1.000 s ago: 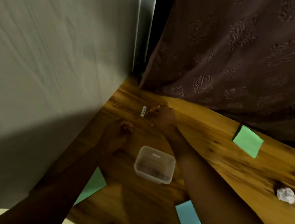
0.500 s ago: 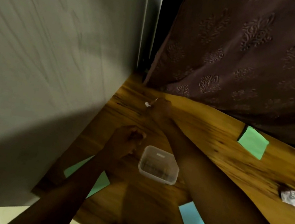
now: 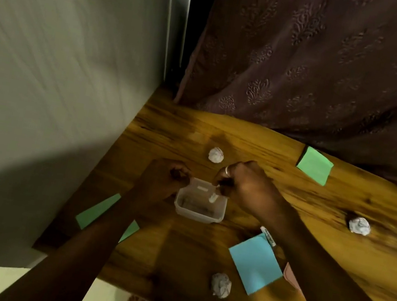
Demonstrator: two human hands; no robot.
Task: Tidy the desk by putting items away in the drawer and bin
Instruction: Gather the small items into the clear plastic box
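A clear plastic container [image 3: 198,214] stands on the wooden desk [image 3: 200,256] in front of me. My right hand [image 3: 247,185] is over its far right rim, fingers pinched on a small white tube [image 3: 213,197] that hangs down into the container. My left hand [image 3: 164,180] is curled shut against the container's far left corner; whether it grips the rim is unclear. Three crumpled paper balls lie on the desk: one beyond my hands [image 3: 216,154], one at the right [image 3: 359,225], one near the front edge [image 3: 221,285].
Sticky notes lie around: green at the far right [image 3: 314,168], green under my left forearm [image 3: 99,210], blue [image 3: 254,262] and pink [image 3: 289,276] near my right arm. A white pen [image 3: 268,236] pokes out from under that arm. Wall on the left, curtain behind.
My right hand picked the white tube up from the far corner and brought it back over the container. My left hand shifted right to the container's corner. The camera tilted down.
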